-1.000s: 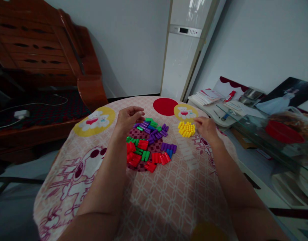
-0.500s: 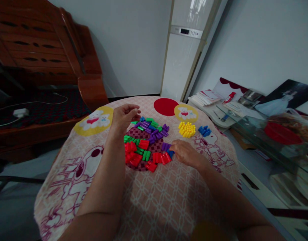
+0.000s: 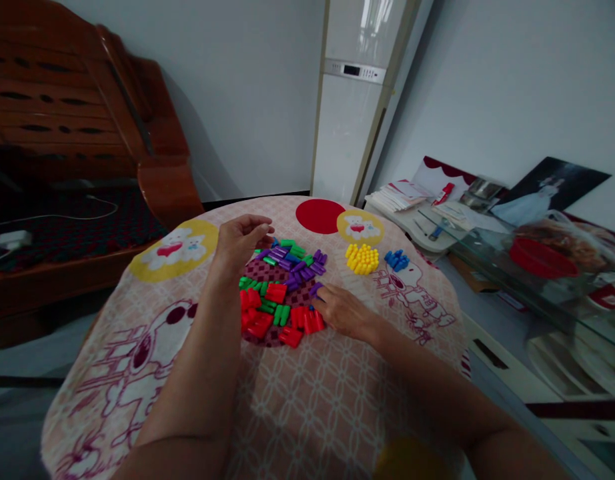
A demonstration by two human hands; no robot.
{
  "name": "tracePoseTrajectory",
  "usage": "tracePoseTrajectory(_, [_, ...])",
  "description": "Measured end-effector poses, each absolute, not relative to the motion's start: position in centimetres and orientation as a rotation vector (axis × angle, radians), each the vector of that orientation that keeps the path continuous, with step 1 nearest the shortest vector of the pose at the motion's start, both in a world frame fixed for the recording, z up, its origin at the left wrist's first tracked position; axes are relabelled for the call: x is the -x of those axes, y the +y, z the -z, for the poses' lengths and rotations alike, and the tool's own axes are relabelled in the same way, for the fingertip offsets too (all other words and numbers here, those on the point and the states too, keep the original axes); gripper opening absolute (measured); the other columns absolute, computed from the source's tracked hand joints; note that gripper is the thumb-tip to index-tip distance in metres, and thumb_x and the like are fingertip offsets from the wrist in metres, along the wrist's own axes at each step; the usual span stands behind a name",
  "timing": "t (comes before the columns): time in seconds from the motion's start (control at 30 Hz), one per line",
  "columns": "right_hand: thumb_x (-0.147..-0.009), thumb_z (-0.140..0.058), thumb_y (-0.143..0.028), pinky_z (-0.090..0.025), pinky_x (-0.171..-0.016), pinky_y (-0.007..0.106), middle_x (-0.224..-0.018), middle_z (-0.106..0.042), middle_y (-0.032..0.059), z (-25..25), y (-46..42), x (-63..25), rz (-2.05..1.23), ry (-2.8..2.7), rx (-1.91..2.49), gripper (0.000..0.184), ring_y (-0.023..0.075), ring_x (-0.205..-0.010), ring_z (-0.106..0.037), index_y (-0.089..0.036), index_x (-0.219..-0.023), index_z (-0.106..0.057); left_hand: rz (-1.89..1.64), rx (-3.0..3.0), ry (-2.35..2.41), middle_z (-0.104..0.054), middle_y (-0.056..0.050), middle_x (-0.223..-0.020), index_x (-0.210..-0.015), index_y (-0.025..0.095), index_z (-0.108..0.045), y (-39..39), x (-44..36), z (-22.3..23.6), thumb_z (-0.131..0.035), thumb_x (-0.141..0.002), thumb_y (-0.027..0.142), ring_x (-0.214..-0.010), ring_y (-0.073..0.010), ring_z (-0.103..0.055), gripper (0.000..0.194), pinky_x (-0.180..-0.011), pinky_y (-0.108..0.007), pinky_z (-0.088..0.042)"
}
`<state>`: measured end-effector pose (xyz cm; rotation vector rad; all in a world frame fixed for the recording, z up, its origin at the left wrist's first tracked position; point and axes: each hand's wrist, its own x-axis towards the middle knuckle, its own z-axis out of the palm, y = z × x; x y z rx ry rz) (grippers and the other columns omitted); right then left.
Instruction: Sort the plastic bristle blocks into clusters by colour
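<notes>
My right hand (image 3: 341, 311) is low over the near right side of a pile of plastic toy pieces. Its fingers are pinched on a blue piece (image 3: 311, 308), mostly hidden under them, beside a purple piece (image 3: 315, 289). Red pieces (image 3: 307, 320) lie just left of the fingertips. My left hand (image 3: 241, 241) hovers at the pile's far left edge, thumb and fingers apart, holding nothing I can see. Between the hands lie mixed purple pieces (image 3: 300, 273) and green pieces (image 3: 281, 315). Yellow pieces (image 3: 362, 259) form a separate cluster, with a small blue cluster (image 3: 397, 260) to its right.
A patterned cloth (image 3: 307, 400) covers the round table. Right of it stands a glass-topped shelf (image 3: 487, 267) with papers (image 3: 397, 195) and a red bowl (image 3: 542, 259). A wooden bench (image 3: 157, 173) is at the left, a tall white appliance (image 3: 347, 127) behind.
My right hand has moved from beside the yellow cluster, leftward and nearer, to the blue and purple pieces. The blue cluster it covered now shows. My left hand has barely moved.
</notes>
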<state>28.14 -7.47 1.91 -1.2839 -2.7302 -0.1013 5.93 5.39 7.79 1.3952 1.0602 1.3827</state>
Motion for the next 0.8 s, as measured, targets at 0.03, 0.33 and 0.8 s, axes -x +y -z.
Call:
tracePoseTrajectory(0.03, [-0.094, -0.048, -0.010, -0.048, -0.081, 0.033, -0.093, -0.062, 0.0107, -1.9, -7.3, -28.3, 0.059, -2.670, 1.287, 0.018, 0.0207, -0.090, -0.057, -0.014, -0.090, -0.065, -1.381, -1.393, 1.058, -0.072, -0.006, -0.080, -0.091, 0.011, -0.069, 5.4, -5.9, -7.8, -0.070, -0.070, 0.029, -0.061, -0.0131, -0.067, 0.027, -0.062, -0.027, -0.059])
tracePoseTrajectory(0.33, [-0.073, -0.067, -0.033, -0.051, -0.051, 0.025, -0.065, -0.067, 0.0002, -3.0, -5.7, -32.3, -0.884, -1.356, 1.288, 0.019, 0.0140, -0.055, -0.061, -0.016, -0.081, -0.070, -1.264, -1.450, 0.999, -0.073, -0.007, -0.082, -0.092, 0.012, -0.070, 5.1, -6.2, -7.8, -0.074, -0.067, 0.033, -0.064, -0.0151, -0.068, 0.033, -0.062, -0.028, -0.059])
tracePoseTrajectory(0.8, [-0.062, -0.064, -0.026, -0.053, -0.054, 0.030, -0.060, -0.067, 0.0030, -2.4, -2.2, -49.5, 0.041, -0.849, 1.698, 0.026, 0.0193, -0.056, -0.065, -0.011, -0.081, -0.072, -1.212, -1.449, 0.986, -0.072, -0.007, -0.080, -0.089, 0.011, -0.070, 5.0, -6.4, -8.0, -0.075, -0.065, 0.035, -0.063, -0.0141, -0.066, 0.034, -0.061, -0.028, -0.057])
